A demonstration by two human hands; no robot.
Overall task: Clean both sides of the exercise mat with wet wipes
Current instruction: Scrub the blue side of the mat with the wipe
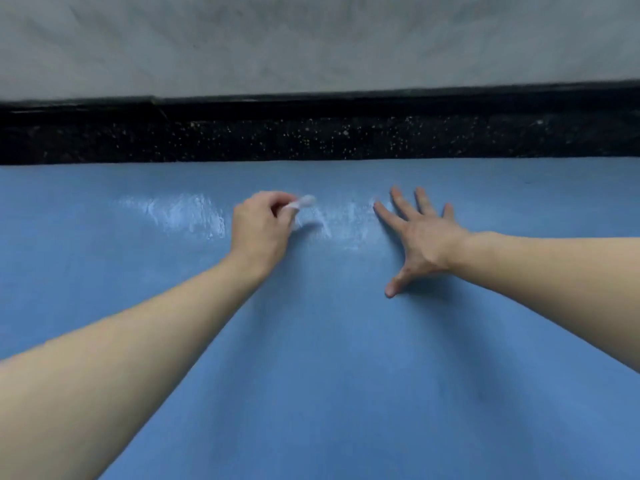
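A blue exercise mat [329,358] fills the lower two thirds of the head view. My left hand [259,230] grips a small bunched white wet wipe [303,203] near the mat's far edge. A shiny wet streak [183,213] runs across the mat to the left and right of that hand. My right hand [420,237] lies flat on the mat with its fingers spread, just right of the wipe.
Beyond the mat's far edge runs a black speckled skirting strip [311,136]. Above it stands a grey marbled wall [311,43]. The mat reaches past the left, right and bottom edges of the view.
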